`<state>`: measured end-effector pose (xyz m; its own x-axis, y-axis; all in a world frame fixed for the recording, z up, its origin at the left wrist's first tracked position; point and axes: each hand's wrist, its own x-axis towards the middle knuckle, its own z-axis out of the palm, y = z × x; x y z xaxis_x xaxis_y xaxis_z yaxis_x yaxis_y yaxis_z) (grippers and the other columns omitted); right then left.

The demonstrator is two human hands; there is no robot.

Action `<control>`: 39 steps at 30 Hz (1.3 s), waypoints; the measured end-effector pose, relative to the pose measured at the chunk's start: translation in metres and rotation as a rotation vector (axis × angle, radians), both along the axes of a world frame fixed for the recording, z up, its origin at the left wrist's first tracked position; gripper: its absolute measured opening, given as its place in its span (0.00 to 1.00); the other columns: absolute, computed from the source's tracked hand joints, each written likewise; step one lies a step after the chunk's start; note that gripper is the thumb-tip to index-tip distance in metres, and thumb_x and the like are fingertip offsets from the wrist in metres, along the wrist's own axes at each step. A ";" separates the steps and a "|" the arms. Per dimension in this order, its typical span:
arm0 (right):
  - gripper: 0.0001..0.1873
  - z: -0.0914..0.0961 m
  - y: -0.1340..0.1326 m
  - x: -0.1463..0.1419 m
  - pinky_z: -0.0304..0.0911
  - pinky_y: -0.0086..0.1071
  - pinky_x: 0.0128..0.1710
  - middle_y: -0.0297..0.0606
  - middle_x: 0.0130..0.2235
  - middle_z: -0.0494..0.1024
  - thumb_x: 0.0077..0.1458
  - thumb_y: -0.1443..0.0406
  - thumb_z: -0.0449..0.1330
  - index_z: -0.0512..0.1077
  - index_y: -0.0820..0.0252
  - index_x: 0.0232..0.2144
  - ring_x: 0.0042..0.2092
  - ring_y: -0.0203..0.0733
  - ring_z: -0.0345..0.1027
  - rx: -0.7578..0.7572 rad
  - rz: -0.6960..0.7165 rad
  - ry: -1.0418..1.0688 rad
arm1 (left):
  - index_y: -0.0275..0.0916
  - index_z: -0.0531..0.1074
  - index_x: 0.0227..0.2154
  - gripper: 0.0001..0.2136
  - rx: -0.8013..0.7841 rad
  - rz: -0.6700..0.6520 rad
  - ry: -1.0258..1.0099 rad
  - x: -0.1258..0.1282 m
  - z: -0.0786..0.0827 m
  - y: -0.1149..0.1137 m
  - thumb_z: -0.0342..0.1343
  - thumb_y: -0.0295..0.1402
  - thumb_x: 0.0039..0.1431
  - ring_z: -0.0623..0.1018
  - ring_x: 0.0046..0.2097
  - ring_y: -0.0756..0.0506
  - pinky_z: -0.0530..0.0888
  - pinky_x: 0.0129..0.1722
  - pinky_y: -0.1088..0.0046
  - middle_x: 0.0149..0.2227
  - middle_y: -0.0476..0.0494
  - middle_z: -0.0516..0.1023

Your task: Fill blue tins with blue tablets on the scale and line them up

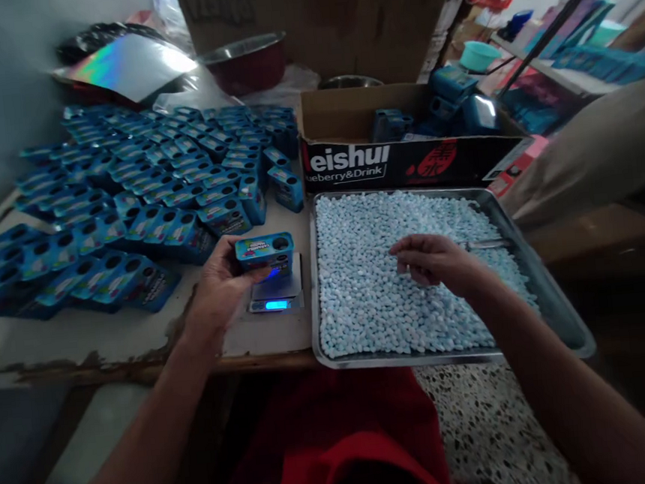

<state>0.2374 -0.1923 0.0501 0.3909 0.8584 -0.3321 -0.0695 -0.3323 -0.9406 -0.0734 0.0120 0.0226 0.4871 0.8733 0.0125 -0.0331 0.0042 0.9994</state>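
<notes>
My left hand (219, 285) grips a small blue tin (266, 255) that rests on a little digital scale (276, 295) with a lit blue display. My right hand (434, 261) hovers over a metal tray (554, 304) full of small pale blue and white candies (372, 290). Its fingers are pinched together, and what they hold is too small to make out. A small metal scoop or spoon (484, 244) lies in the candies just right of that hand.
Several rows of matching blue tins (143, 197) cover the table on the left. A cardboard box (406, 161) with more blue tins stands behind the tray. A red bowl (247, 64) and holographic sheet (129, 63) lie at the back. Another person's sleeve (591, 151) is at right.
</notes>
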 end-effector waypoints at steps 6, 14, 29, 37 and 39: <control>0.12 0.004 0.026 -0.012 0.55 0.29 0.25 0.35 0.28 0.79 0.53 0.61 0.69 0.83 0.57 0.40 0.27 0.36 0.63 -0.098 0.181 -0.386 | 0.42 0.68 0.45 0.29 -0.060 -0.078 -0.009 -0.022 -0.030 0.024 0.77 0.37 0.42 0.83 0.49 0.41 0.81 0.55 0.57 0.45 0.45 0.82; 0.16 0.016 0.039 -0.024 0.62 0.30 0.28 0.45 0.41 0.86 0.44 0.60 0.79 0.82 0.58 0.36 0.31 0.36 0.68 -0.127 0.012 0.046 | 0.40 0.70 0.53 0.33 -0.108 -0.238 -0.014 -0.017 -0.037 0.018 0.77 0.35 0.44 0.83 0.53 0.37 0.81 0.55 0.53 0.52 0.37 0.82; 0.17 0.040 0.101 -0.061 0.56 0.29 0.20 0.44 0.38 0.86 0.53 0.57 0.77 0.84 0.57 0.42 0.25 0.33 0.67 -0.115 0.273 0.042 | 0.41 0.77 0.41 0.14 0.095 0.386 0.088 -0.090 -0.023 0.026 0.73 0.37 0.55 0.82 0.44 0.46 0.81 0.51 0.69 0.40 0.46 0.81; 0.16 0.058 0.110 -0.072 0.42 0.33 0.16 0.40 0.26 0.82 0.54 0.52 0.77 0.86 0.55 0.38 0.18 0.31 0.55 -0.030 0.379 -0.191 | 0.43 0.77 0.47 0.18 0.203 0.279 0.129 -0.076 -0.005 0.022 0.74 0.35 0.55 0.83 0.45 0.45 0.82 0.52 0.66 0.41 0.47 0.82; 0.17 0.062 0.109 -0.074 0.42 0.33 0.17 0.39 0.25 0.80 0.52 0.51 0.78 0.85 0.55 0.37 0.19 0.31 0.56 -0.007 0.370 -0.217 | 0.42 0.77 0.50 0.21 0.247 0.236 0.131 -0.074 -0.004 0.021 0.74 0.35 0.54 0.83 0.45 0.44 0.82 0.53 0.65 0.41 0.47 0.82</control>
<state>0.1638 -0.0831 0.1124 0.1184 0.9520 -0.2821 0.2552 -0.3037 -0.9180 -0.1472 0.0327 0.0188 0.2843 0.9402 0.1877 0.1240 -0.2302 0.9652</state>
